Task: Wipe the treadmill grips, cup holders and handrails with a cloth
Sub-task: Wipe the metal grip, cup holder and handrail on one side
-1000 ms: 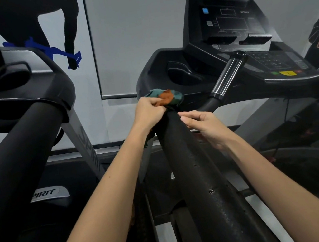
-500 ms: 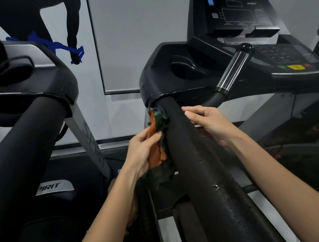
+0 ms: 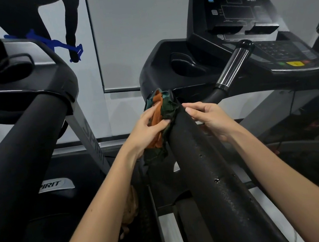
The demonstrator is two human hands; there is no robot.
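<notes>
The left grip [image 3: 149,128] is clenched on a bunched orange and green cloth [image 3: 162,108], pressing it against the left side of the black foam handrail [image 3: 210,165], right at its top end under the console [image 3: 242,20]. The right grip [image 3: 208,116] rests on the rail's other side with fingers lightly bent, grasping nothing. The cup holder [image 3: 186,65] sits just above the cloth, and the chrome handle [image 3: 232,67] is to its right.
</notes>
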